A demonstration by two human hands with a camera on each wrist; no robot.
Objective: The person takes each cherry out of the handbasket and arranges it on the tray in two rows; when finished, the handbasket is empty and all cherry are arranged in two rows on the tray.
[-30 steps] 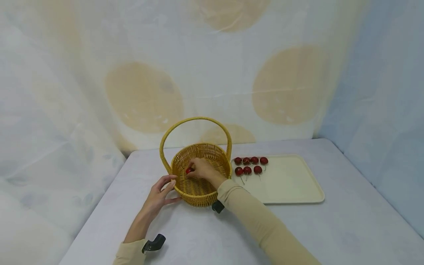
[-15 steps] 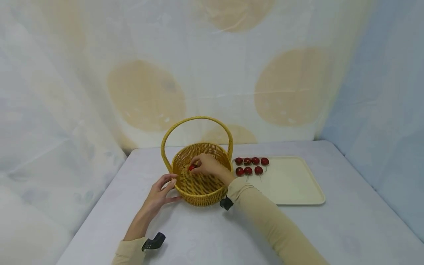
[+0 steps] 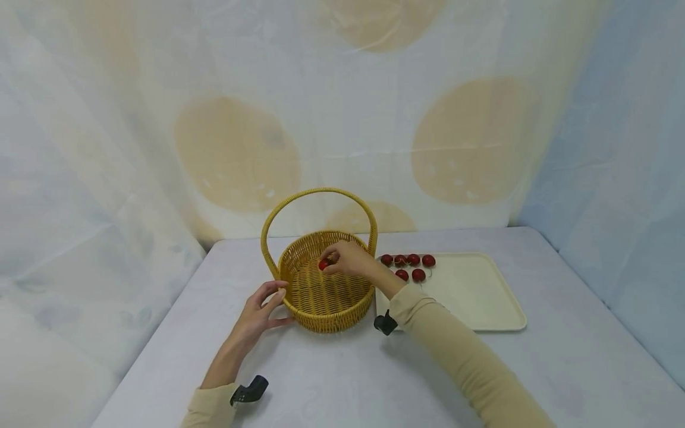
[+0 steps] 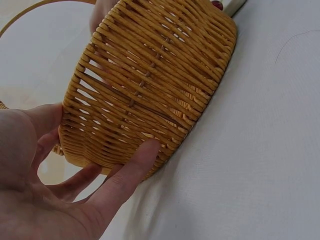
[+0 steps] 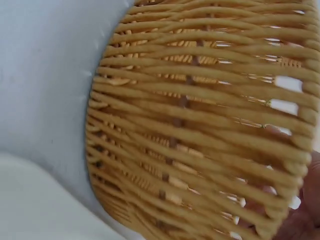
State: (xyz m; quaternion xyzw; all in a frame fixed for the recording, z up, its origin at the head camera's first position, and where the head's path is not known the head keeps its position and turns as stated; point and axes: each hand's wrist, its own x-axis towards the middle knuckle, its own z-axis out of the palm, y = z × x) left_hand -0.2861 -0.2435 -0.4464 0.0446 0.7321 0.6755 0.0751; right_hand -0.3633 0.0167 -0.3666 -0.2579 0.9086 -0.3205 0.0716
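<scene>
A yellow-brown woven basket (image 3: 321,324) with a tall arched handle stands upright on the table. My left hand (image 3: 255,318) holds its left side at the rim; in the left wrist view one finger (image 4: 127,172) lies against the outer wicker wall. Over the basket's inside, my right hand (image 3: 348,259) pinches a red cherry (image 3: 323,264) between thumb and fingers. The right wrist view shows mostly the basket's side (image 5: 200,110), with part of the right hand (image 5: 305,210) dim behind the rim. The cherry is hidden there.
To the right of the basket lies a cream rectangular tray (image 3: 471,291). Several cherries with stems sit in rows at its left end, among them a cherry (image 3: 429,260) at the row's end. My right forearm passes over the tray's near left corner. A patterned cloth hangs behind.
My right hand has moved right and a little upward with the cherry, from the basket's left inside toward its right rim. My left hand stays at the rim.
</scene>
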